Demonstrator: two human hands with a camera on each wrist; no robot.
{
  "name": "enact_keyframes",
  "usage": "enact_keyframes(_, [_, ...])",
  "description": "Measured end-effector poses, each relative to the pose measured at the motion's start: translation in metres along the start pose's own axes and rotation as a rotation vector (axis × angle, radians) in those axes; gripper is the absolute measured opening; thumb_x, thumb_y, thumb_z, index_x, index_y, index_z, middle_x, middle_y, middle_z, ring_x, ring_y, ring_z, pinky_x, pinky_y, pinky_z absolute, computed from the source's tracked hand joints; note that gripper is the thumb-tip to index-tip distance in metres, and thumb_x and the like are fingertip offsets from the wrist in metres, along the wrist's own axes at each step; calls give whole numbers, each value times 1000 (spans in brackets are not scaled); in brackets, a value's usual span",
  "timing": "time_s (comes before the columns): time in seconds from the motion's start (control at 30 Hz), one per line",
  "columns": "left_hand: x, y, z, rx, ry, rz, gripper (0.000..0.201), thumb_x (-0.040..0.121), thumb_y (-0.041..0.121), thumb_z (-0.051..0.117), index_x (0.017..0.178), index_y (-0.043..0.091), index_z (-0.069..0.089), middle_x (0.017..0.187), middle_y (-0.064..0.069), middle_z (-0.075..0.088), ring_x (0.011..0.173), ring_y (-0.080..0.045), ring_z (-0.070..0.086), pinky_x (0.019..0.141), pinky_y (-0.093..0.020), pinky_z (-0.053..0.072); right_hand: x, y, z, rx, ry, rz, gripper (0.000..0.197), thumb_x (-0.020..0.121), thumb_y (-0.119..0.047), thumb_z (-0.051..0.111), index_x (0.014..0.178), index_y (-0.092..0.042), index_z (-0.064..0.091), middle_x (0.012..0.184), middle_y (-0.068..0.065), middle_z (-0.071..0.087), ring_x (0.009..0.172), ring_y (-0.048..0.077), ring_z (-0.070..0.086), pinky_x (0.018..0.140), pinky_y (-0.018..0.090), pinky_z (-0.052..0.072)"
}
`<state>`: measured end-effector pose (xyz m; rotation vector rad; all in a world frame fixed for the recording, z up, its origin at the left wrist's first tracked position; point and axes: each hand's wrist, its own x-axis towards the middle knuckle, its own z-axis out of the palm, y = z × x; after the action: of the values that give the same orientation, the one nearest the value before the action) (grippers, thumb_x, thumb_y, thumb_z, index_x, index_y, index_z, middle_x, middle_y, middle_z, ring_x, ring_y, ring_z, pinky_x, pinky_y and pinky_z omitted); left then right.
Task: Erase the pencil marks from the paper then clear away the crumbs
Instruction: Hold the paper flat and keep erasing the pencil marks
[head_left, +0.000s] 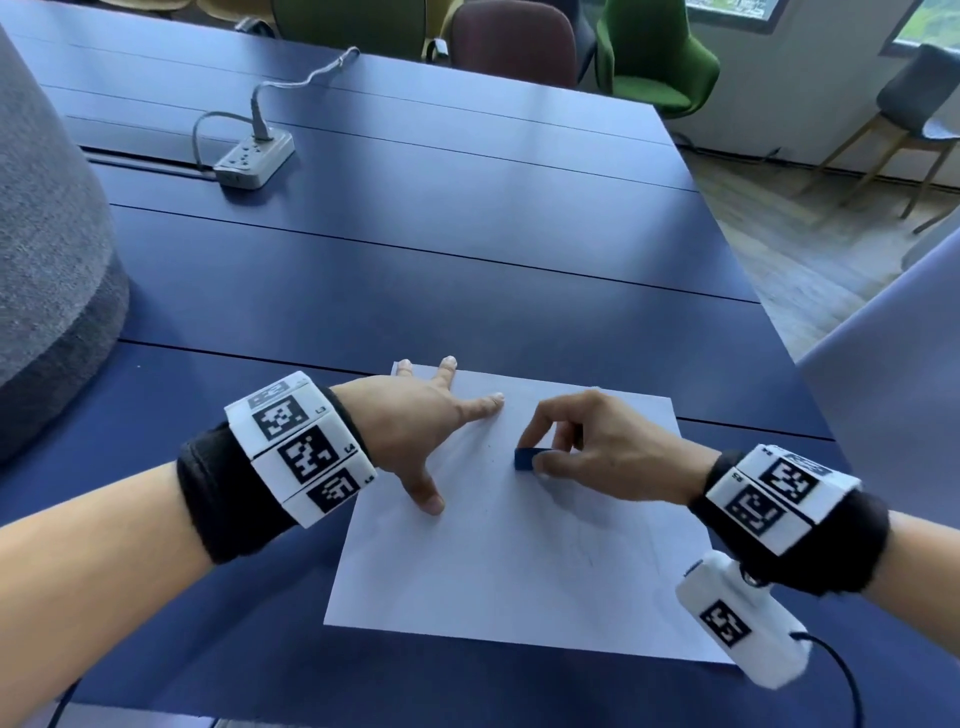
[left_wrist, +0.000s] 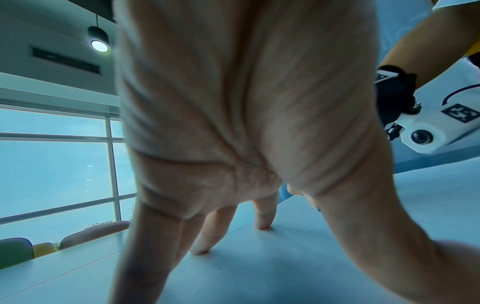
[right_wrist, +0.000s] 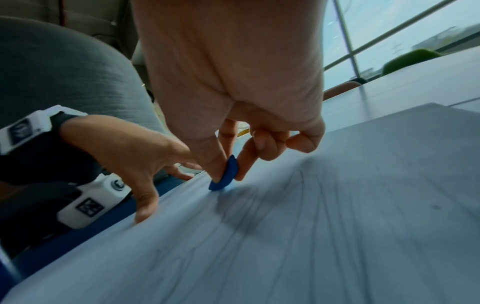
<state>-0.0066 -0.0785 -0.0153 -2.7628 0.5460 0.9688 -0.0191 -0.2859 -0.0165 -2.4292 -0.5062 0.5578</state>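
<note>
A white sheet of paper (head_left: 498, 561) lies on the dark blue table (head_left: 415, 270) near its front edge. Faint pencil lines (right_wrist: 298, 226) run across the sheet's right half. My left hand (head_left: 431, 431) rests spread on the paper's upper left corner, fingertips (left_wrist: 262, 225) and thumb pressing it flat. My right hand (head_left: 571, 447) pinches a small blue eraser (head_left: 529, 458) between thumb and fingers, its lower edge touching the paper (right_wrist: 337, 246). In the right wrist view the eraser (right_wrist: 226, 174) sits at the near end of the pencil lines.
A grey power strip (head_left: 254, 158) with its cable lies at the far left of the table. A grey padded chair back (head_left: 47, 234) stands at the left. Green and maroon chairs (head_left: 654, 57) line the far side. The table's right edge drops to a wooden floor (head_left: 810, 249).
</note>
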Motion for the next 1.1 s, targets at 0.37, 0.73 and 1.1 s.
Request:
enact_keyframes(0.37, [0,-1,2,-3,5,3,127,66,51,83,148,51,-14,160,-14,-18,142,-55,3,107,-55,33,-8,1,3,-4,-81,-40,10,83,-24,67,89,-31,71,67,-7,59,54,3,45,54,15,37])
enact_keyframes(0.73, [0,0,1,-5,7,2,127,66,51,83,148,50,-14,161,-13,-17,142,-54,3,108,-55,31,-11,3,-2,-29,-183,-80,14,82,-23,68,89,-35,72,71,-7,59,60,4,45,61,20,41])
enact_keyframes(1.1, [0,-1,1,-5,14,6,127,66,51,83,148,50,-13,161,-12,-16,143,-53,3,110,-55,31,-11,10,0,2,-85,-61,14,82,-24,68,88,-36,72,70,-9,58,61,3,47,61,19,41])
